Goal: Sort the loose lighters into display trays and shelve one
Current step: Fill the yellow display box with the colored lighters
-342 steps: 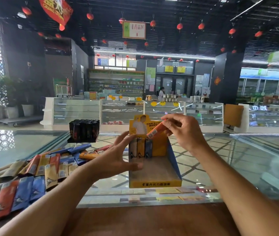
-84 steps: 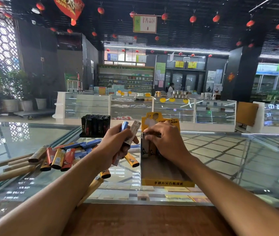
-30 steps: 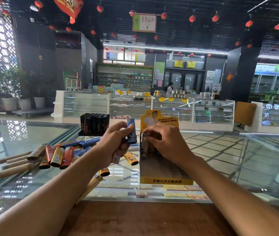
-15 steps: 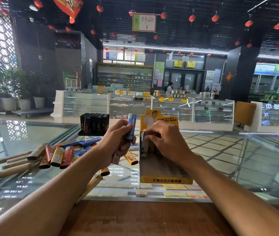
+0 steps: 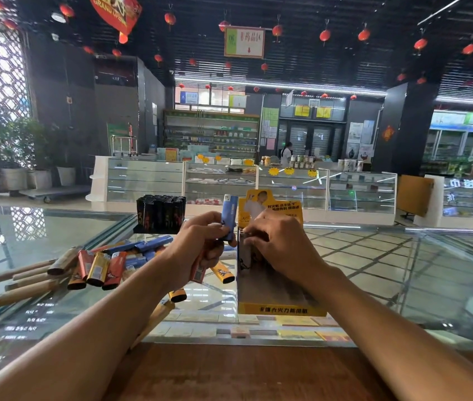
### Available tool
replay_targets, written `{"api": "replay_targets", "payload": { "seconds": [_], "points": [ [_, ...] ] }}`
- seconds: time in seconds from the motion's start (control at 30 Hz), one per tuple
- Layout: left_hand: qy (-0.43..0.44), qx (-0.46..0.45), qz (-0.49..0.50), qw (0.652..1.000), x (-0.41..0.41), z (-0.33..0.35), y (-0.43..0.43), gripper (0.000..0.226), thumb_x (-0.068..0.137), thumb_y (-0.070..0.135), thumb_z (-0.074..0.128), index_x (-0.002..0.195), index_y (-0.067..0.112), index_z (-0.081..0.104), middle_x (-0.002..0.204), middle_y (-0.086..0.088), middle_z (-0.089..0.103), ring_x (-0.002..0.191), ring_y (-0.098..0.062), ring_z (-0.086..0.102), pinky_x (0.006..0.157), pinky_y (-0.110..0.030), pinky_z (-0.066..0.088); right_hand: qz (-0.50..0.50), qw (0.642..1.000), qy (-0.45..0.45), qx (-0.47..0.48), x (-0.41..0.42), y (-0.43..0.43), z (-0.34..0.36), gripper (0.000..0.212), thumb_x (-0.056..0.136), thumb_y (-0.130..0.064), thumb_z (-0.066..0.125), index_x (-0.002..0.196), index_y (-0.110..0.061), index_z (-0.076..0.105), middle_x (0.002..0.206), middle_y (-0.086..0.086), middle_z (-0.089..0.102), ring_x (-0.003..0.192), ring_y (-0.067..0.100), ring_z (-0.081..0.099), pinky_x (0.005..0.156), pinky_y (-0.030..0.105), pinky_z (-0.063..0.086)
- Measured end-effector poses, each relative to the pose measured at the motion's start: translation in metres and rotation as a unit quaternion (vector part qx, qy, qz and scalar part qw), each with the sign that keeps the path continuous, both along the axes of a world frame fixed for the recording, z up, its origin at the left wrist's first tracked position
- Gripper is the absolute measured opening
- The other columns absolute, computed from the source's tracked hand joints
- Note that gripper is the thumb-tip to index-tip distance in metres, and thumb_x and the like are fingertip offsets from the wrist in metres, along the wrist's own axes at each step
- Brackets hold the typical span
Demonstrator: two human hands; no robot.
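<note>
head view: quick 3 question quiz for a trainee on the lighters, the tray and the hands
1. Fill in: the loose lighters lie on the yellow tray's ___ side.
2. True or false: the left hand presses a blue lighter flat on the glass.
3. The right hand is: A) inside the yellow tray, pinching a standing lighter; B) on the loose lighters; C) resting empty on the wood.

Key: 1 left; 2 false, it is held upright in the air; 3 A.
</note>
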State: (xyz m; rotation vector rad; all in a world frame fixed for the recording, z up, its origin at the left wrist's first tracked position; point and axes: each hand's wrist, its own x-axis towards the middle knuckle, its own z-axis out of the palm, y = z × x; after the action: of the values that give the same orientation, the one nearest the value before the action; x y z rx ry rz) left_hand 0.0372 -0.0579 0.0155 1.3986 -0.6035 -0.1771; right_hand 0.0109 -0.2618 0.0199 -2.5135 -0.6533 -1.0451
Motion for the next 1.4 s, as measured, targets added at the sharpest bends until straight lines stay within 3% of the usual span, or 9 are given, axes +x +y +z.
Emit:
{"api": "replay_targets", "payload": {
  "seconds": [0.17,0.3,0.5,0.63,0.83,0.93,1.03,1.17,1.4],
  "points": [
    [-0.030,0.031,0.013,0.999,-0.005,0.000,0.000,0.011,0.100,0.010,0.061,0.097,0.001,0.066,0.061,-0.005,0.044,0.047,-0.011,0.035,0.041,-0.021,0.031,0.036,0.985,0.015,0.165,-0.008,-0.008,0.006,0.023,0.096,-0.028,0.069,0.115,-0.018,0.075,0.103,-0.006,0.075,0.081,0.000,0.066,0.075,0.012,0.048],
    [-0.048,0.053,0.009,0.997,-0.010,0.001,-0.001,0.019,0.100,0.013,0.061,0.104,-0.004,0.069,0.056,0.002,0.052,0.046,-0.008,0.036,0.041,-0.019,0.031,0.143,0.942,0.104,0.285,-0.017,-0.017,0.016,0.031,0.097,-0.018,0.066,0.128,-0.022,0.067,0.098,-0.007,0.073,0.077,0.006,0.067,0.069,0.021,0.052],
    [-0.070,0.069,0.002,0.995,-0.017,0.005,-0.010,0.023,0.100,0.016,0.060,0.109,-0.003,0.068,0.068,-0.001,0.065,0.048,-0.008,0.037,0.045,-0.022,0.029,0.188,0.914,0.121,0.339,-0.022,-0.023,0.025,0.026,0.092,-0.006,0.070,0.117,-0.013,0.071,0.092,0.001,0.077,0.078,0.010,0.071,0.067,0.022,0.054],
    [-0.015,-0.013,-0.006,1.000,-0.010,0.007,-0.007,0.016,0.087,0.004,0.050,0.099,0.006,0.060,0.075,-0.008,0.058,0.057,-0.014,0.042,0.052,-0.026,0.031,0.160,0.896,0.073,0.407,-0.024,-0.043,0.036,0.023,0.082,-0.003,0.079,0.103,-0.011,0.070,0.090,0.004,0.078,0.082,0.015,0.074,0.068,0.023,0.056],
    [-0.004,-0.042,0.009,0.999,-0.006,0.006,-0.007,0.050,0.084,-0.030,0.032,0.111,0.007,0.052,0.098,-0.011,0.060,0.085,-0.021,0.057,0.071,-0.031,0.044,0.077,0.937,0.073,0.332,-0.021,-0.061,0.028,0.023,0.080,-0.008,0.084,0.099,-0.018,0.075,0.089,-0.001,0.079,0.088,0.014,0.076,0.081,0.036,0.062],
    [-0.045,-0.006,0.038,0.998,-0.006,0.004,-0.004,0.043,0.093,-0.017,0.054,0.125,0.010,0.055,0.104,-0.011,0.071,0.098,-0.023,0.067,0.084,-0.032,0.053,0.055,0.955,0.071,0.282,-0.021,-0.059,0.026,0.024,0.079,-0.011,0.084,0.098,-0.022,0.075,0.092,-0.004,0.078,0.088,0.008,0.075,0.082,0.034,0.062],
    [-0.071,-0.008,0.061,0.996,-0.010,0.004,-0.004,0.045,0.082,0.010,0.073,0.125,0.009,0.060,0.099,-0.009,0.078,0.096,-0.022,0.075,0.079,-0.028,0.060,0.023,0.973,0.066,0.220,-0.020,-0.054,0.021,0.025,0.078,-0.017,0.086,0.099,-0.027,0.077,0.096,-0.009,0.077,0.088,0.003,0.072,0.082,0.028,0.061],
    [-0.076,0.018,0.075,0.994,-0.016,0.006,-0.006,0.043,0.082,0.025,0.069,0.122,0.011,0.065,0.103,-0.011,0.078,0.089,-0.028,0.076,0.079,-0.046,0.064,-0.004,0.985,0.059,0.163,-0.019,-0.049,0.014,0.026,0.079,-0.022,0.086,0.103,-0.025,0.079,0.101,-0.012,0.076,0.091,-0.002,0.068,0.084,0.018,0.055],
    [-0.046,0.020,0.047,0.998,-0.021,0.008,-0.005,0.019,0.103,0.022,0.055,0.121,0.017,0.061,0.096,-0.015,0.076,0.080,-0.029,0.075,0.064,-0.044,0.064,-0.011,0.996,0.048,0.071,-0.015,-0.043,0.006,0.027,0.079,-0.020,0.086,0.105,-0.017,0.079,0.102,-0.005,0.070,0.093,0.009,0.064,0.084,0.020,0.053]
  ]
}}
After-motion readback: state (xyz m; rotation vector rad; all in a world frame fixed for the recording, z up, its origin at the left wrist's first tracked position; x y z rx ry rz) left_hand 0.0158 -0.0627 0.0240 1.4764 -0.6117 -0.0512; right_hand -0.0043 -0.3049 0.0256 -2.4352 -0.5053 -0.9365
